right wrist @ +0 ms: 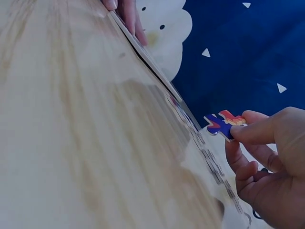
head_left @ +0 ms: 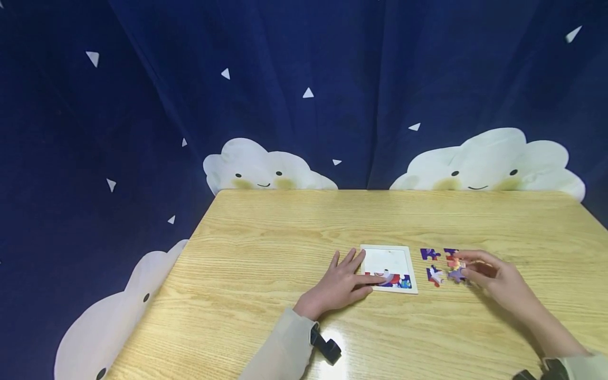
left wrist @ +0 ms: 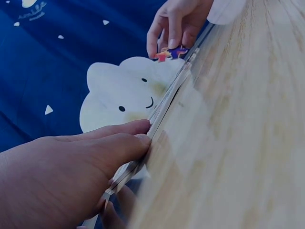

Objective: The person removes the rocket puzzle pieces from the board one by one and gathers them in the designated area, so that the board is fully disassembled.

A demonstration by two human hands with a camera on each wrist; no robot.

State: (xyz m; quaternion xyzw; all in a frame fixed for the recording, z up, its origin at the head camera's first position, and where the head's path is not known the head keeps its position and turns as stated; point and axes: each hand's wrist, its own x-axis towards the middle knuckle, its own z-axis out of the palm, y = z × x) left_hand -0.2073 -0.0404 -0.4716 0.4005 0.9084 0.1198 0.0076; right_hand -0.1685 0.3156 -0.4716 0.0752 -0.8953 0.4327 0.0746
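Observation:
A shallow white puzzle tray lies on the table, with a row of colourful pieces fitted along its near edge. My left hand rests on the tray's left side, fingers spread and mostly straight; one fingertip touches the fitted row. To the right of the tray, my right hand pinches a purple, red and orange jigsaw piece between thumb and fingers. In the right wrist view that piece is held up above the table. Loose jigsaw pieces lie beneath and beside the right hand, partly hidden by its fingers.
The wooden table extends around the tray on all sides. Behind its far edge hangs a dark blue curtain with white triangles and smiling clouds. Each wrist bears a dark strapped device.

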